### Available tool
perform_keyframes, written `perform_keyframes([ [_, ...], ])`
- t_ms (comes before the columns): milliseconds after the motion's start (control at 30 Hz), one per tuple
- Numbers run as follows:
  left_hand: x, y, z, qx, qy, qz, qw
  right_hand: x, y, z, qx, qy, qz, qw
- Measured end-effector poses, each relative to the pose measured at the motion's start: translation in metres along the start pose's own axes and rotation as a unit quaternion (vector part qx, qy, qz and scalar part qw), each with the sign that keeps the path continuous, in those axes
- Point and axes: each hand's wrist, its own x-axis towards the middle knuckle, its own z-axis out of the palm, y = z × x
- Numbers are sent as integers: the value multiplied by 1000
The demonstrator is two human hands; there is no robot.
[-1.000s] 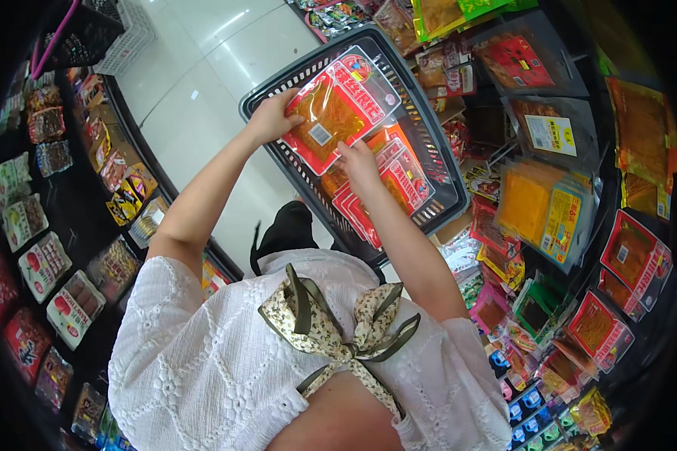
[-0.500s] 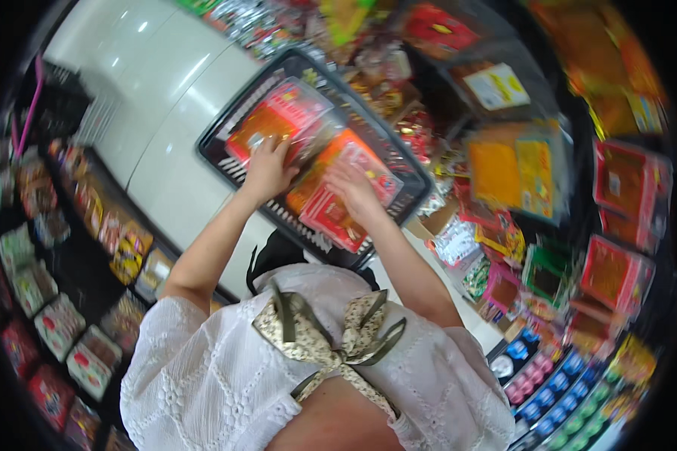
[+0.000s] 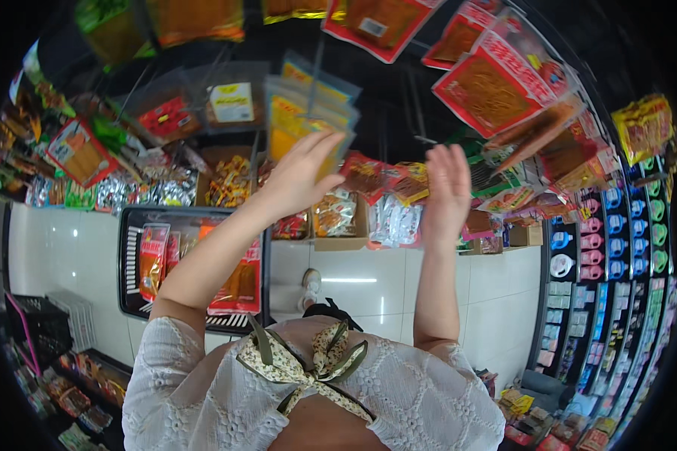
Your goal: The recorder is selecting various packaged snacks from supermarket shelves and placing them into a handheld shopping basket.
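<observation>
My left hand (image 3: pixel 305 171) is raised to the hanging rack with its fingers stretched out. Its fingertips overlap the yellow snack packets (image 3: pixel 284 124) hanging there; whether they touch, I cannot tell. To the right, my right hand (image 3: pixel 447 188) is up in front of the dark rack, fingers extended and nothing visible in it. Red-edged packets with orange-brown contents (image 3: pixel 496 94) hang close to its right. Below my left forearm stands a black shopping basket (image 3: pixel 125 263), holding red and orange snack packets (image 3: pixel 154 259); the forearm hides part of it.
Cardboard boxes (image 3: pixel 344 243) of small wrapped snacks line the foot of the rack. Shelves of blue and pink bottles (image 3: pixel 615 225) rise at the right. White floor tiles (image 3: pixel 361 293) and a shoe (image 3: pixel 312 280) show below. A black crate (image 3: pixel 37 323) lies at the far left.
Both hands have left the packets in the basket and risen to the hanging rack. My view has turned right, so the basket now appears at the lower left.
</observation>
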Motion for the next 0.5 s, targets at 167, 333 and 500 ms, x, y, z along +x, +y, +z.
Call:
perform_keyframes([
  [167,108,51,37,-72,44,103,991,62,-42,-64,-61,50,-164,983],
  [333,178,52,67,-126,73,35,989,100,-33,-77,-111,12,-186,976],
  [500,205,65,82,-269,56,1,961,113,-37,-72,-119,2,-194,974],
])
